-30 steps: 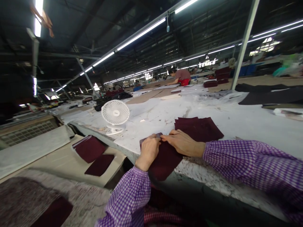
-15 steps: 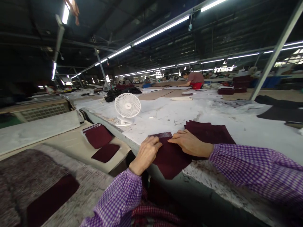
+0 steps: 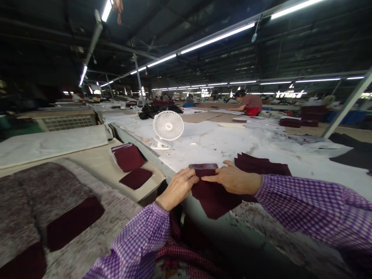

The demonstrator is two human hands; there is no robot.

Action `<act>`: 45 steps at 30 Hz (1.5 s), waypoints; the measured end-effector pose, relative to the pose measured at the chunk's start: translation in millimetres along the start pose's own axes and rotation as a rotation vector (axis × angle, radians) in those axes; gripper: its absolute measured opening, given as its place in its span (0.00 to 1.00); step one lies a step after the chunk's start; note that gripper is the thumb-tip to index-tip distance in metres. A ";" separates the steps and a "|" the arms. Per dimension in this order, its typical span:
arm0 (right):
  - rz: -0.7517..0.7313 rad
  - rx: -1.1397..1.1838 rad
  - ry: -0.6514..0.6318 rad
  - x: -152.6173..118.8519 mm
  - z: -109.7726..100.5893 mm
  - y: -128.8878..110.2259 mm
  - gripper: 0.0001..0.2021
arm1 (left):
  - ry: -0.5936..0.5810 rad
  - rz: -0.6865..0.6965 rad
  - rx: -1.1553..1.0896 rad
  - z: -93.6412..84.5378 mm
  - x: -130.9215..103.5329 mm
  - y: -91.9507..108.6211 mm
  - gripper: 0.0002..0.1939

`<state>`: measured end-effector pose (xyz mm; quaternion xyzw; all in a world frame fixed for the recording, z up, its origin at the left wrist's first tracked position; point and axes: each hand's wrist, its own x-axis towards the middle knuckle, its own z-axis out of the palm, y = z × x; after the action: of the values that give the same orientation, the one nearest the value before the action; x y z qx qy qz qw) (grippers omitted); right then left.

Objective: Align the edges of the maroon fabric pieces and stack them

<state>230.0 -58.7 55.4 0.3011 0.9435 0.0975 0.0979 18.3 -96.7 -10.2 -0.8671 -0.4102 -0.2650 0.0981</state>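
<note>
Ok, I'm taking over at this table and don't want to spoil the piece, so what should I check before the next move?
1. Left hand on the flat, dark maroon fabric piece: ok, fingers at its left edge.
2. Right hand on that piece: ok, one finger extended over it.
3. Narrow, mottled grey strip at the far edge in view: ok.
4. Near corner supported: not ok, it overhangs the white-topped worktable.
5. White, round fan clear of both hands: ok, it stands apart.
6. Right hand clear of the dark maroon fabric stack: cannot tell, they overlap in view.
</note>
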 end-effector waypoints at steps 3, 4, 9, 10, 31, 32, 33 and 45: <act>-0.013 -0.010 -0.028 3.6 -3.5 0.1 0.33 | 0.034 -0.074 -0.118 -1.2 -5.4 -4.1 0.13; -0.024 -0.011 -0.031 4.7 -4.6 0.6 0.33 | 0.036 -0.081 -0.125 -1.6 -7.1 -5.3 0.13; -0.101 -0.015 -0.040 9.0 -9.4 3.8 0.37 | 0.062 -0.130 -0.209 -3.2 -13.4 -7.7 0.12; -0.109 -0.016 -0.042 9.5 -10.0 4.2 0.37 | 0.091 -0.180 -0.279 -3.1 -14.4 -7.5 0.11; -0.167 0.032 -0.127 15.6 -24.2 5.1 0.30 | 0.214 -0.391 -0.302 6.1 -28.7 -7.3 0.06; -0.172 0.026 -0.142 16.1 -23.9 5.7 0.31 | 0.211 -0.406 -0.354 5.8 -27.2 -6.6 0.05; -0.175 0.016 -0.160 16.6 -23.5 6.3 0.31 | 0.203 -0.416 -0.395 6.0 -25.1 -5.5 0.04; -0.180 -0.126 -0.170 12.6 -29.4 -3.9 0.32 | 0.227 -0.381 -0.303 16.6 -22.9 -0.9 0.08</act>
<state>210.6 -58.1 81.1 0.2155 0.9470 0.1218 0.2047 11.9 -104.8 -36.5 -0.7439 -0.5079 -0.4327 -0.0389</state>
